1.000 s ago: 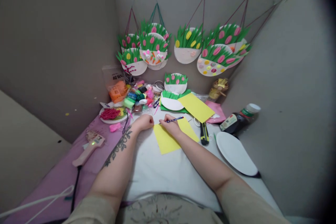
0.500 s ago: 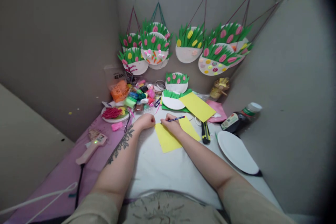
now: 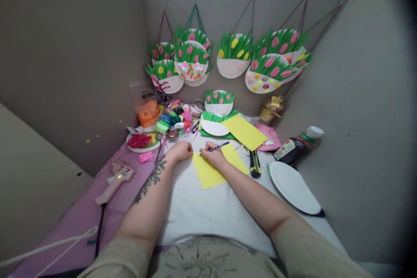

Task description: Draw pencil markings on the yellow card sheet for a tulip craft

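Currently, right hand (image 3: 211,153) gripping pencil (image 3: 220,146) over yellow sheet (image 3: 210,174), left hand (image 3: 183,150) curled by its corner, contents unclear

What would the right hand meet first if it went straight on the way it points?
Holding the pencil, the right hand would likely meet the curled left hand first; their exact heights are unclear.

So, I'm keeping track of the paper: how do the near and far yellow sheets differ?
The near sheet lies partly under the right hand; the far sheet has no hand over it. The near sheet has the pencil above it, while the far sheet overlaps a white-and-green plate. Both are yellow.
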`<state>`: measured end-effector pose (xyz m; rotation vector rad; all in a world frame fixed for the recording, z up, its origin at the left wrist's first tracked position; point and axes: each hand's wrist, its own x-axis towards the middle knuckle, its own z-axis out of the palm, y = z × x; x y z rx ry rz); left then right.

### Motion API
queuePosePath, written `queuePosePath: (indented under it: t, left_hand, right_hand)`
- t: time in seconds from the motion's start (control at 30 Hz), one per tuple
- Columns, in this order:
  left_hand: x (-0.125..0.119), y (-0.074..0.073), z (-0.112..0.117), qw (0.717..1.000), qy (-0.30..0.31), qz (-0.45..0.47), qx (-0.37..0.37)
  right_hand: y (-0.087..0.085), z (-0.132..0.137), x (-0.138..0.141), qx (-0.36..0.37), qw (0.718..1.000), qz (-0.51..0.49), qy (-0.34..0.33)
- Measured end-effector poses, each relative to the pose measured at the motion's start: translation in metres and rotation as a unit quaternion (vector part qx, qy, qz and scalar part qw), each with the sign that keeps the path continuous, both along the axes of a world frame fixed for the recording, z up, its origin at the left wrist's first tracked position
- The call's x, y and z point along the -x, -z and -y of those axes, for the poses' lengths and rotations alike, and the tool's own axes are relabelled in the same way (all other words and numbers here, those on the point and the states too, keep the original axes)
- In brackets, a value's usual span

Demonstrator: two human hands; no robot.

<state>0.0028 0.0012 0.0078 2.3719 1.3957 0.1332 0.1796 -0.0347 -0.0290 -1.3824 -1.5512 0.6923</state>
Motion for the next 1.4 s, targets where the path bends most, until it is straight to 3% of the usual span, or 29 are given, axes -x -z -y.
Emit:
queuePosePath:
  t: [1.13, 1.4]
  left_hand:
    - [0.0003, -0.0038, 0.0021, 1.000, 0.002, -0.003, 0.003]
    - [-0.0003, -0.0064, 0.0035, 1.000, 0.001, -0.006, 0.005]
  right_hand:
    - [0.0020, -0.0004, -0.0041, -0.008, 1.000, -0.014, 0.005]
    - [0.0013, -0.0033, -0.0061, -0.016, 0.998, -0.019, 0.054]
